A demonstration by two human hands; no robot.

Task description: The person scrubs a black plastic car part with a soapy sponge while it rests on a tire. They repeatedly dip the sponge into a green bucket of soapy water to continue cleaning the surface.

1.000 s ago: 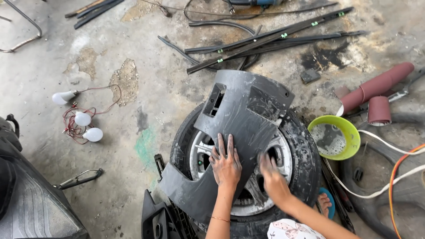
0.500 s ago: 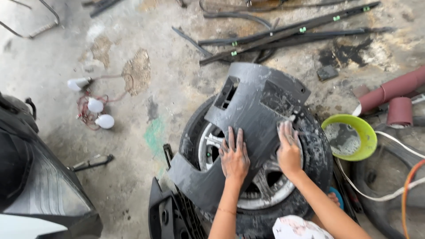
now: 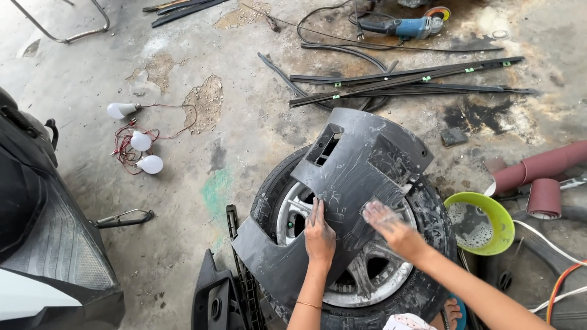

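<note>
A dark grey plastic body panel (image 3: 354, 165) lies tilted across a tyre (image 3: 437, 226) with a silver alloy wheel (image 3: 367, 281) on the concrete floor. White foamy streaks and scuffs cover the panel. My left hand (image 3: 319, 235) rests flat on the panel's lower middle, fingers pointing up. My right hand (image 3: 388, 223) presses on the panel just to the right of it. It is blurred and coated with white foam, so anything under its palm is hidden.
A lime-green bowl (image 3: 510, 226) of foamy water sits right of the tyre, with maroon sandpaper rolls (image 3: 538, 168) behind it. Long black strips (image 3: 403, 79) and a blue angle grinder (image 3: 397, 25) lie beyond. Wired bulbs (image 3: 140, 142) and a vehicle body (image 3: 36, 232) are at left.
My right hand has slid up the panel and then back down a little toward the left. My left hand stays flat on the same spot. The view has shifted slightly.
</note>
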